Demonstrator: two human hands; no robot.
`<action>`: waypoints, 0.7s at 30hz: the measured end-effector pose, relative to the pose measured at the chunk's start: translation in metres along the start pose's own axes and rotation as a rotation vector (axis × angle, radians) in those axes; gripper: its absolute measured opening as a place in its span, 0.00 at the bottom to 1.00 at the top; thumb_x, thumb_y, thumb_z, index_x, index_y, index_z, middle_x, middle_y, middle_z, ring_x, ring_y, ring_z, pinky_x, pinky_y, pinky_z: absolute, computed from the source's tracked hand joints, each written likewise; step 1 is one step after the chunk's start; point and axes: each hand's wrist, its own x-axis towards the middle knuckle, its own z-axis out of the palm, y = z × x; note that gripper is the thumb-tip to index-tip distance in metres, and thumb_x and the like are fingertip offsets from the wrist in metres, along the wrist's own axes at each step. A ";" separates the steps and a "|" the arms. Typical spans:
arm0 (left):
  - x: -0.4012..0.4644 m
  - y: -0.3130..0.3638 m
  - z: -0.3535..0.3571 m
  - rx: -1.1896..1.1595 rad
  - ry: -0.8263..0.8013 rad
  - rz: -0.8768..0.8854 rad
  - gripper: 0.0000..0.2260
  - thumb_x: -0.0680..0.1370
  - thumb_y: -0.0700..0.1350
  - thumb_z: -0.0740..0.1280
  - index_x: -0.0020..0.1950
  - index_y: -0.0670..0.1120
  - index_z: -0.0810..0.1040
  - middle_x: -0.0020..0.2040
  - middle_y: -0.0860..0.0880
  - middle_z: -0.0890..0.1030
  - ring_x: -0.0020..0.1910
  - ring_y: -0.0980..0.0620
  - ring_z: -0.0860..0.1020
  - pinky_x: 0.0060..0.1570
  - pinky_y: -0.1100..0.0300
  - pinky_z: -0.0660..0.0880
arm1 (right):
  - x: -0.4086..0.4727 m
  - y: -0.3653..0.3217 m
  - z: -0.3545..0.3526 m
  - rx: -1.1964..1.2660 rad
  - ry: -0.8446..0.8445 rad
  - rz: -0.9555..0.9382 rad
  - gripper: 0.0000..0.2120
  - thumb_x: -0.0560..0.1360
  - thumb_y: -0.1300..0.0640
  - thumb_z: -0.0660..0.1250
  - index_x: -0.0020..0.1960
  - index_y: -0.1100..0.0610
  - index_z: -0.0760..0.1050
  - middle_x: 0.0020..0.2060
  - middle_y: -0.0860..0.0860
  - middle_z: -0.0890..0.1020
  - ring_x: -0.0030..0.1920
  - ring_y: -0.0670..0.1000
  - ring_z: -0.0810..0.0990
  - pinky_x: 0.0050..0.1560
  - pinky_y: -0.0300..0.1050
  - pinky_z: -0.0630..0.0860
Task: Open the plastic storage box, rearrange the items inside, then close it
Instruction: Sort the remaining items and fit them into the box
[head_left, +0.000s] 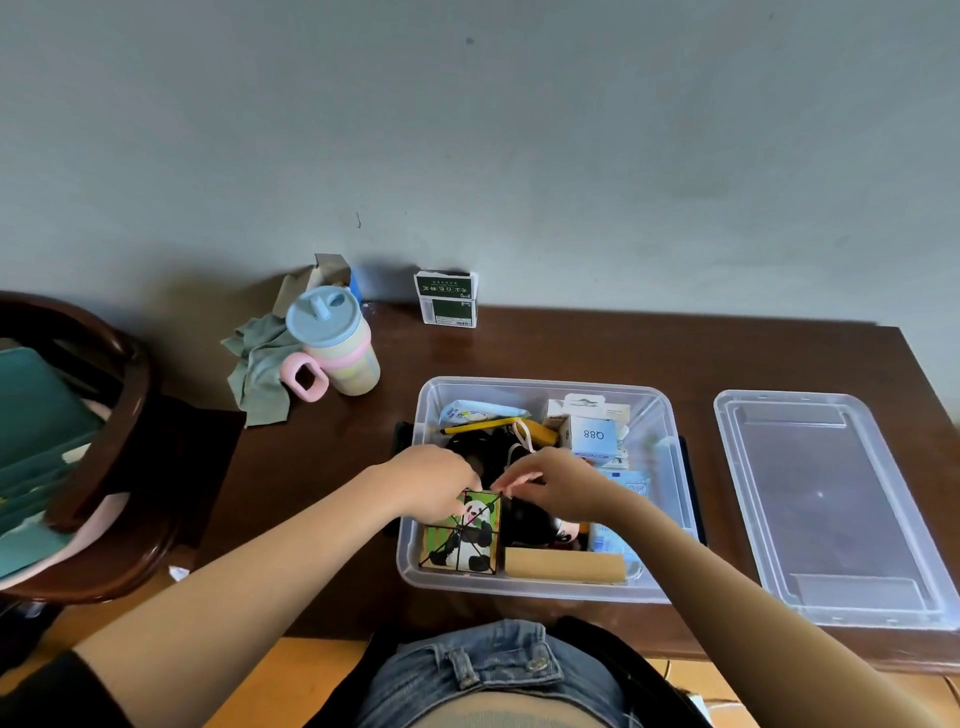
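We see the plastic storage box (545, 584) standing open on the dark wooden tabletop (571, 348), just in front of the person, with its clear lid (831, 509) lying flat beside it to the right. The box is crowded: in the near left corner a panda picture box (465, 535) stands upright, and a plain brown cardboard box (563, 566) lies along the near wall next to it. Toward the far wall lie a yellow pen (483, 426), a white packet with blue print (475, 413) and a small white box marked 088 (592, 436), with dark items in the middle that we cannot identify. Both forearms reach in from below and meet over the box's middle. The left hand (431, 480) has its fingers curled down onto the top edge of the panda picture box, gripping it as far as we can tell, since the fingertips are hidden behind the box. The right hand (556, 486) pinches a thin white cord (522, 441) between thumb and fingertips just above that same corner. Off to the far left of the tabletop stand a pastel sippy cup (337, 345) with a pink handle, a crumpled grey-green cloth (260, 364) touching it, and further back a green and white carton (447, 299) against the wall.
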 end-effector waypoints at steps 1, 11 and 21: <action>0.001 0.001 0.000 0.030 -0.013 -0.001 0.18 0.82 0.48 0.58 0.71 0.49 0.69 0.62 0.47 0.75 0.60 0.45 0.75 0.48 0.57 0.70 | -0.003 0.003 -0.004 0.074 0.070 0.024 0.11 0.79 0.59 0.62 0.55 0.50 0.81 0.51 0.43 0.83 0.49 0.39 0.78 0.55 0.39 0.75; 0.003 0.021 0.031 -0.075 0.154 -0.117 0.26 0.79 0.63 0.54 0.72 0.50 0.65 0.64 0.46 0.70 0.60 0.45 0.72 0.53 0.53 0.73 | -0.026 0.030 -0.016 0.082 0.011 0.109 0.12 0.77 0.53 0.65 0.60 0.50 0.76 0.55 0.45 0.80 0.54 0.42 0.77 0.55 0.36 0.73; 0.010 0.017 0.023 -0.245 0.262 -0.214 0.20 0.81 0.56 0.57 0.67 0.47 0.71 0.61 0.47 0.72 0.58 0.47 0.73 0.52 0.56 0.72 | -0.017 0.018 0.000 -0.375 -0.127 0.052 0.30 0.68 0.47 0.71 0.68 0.45 0.65 0.59 0.48 0.75 0.59 0.52 0.71 0.55 0.48 0.73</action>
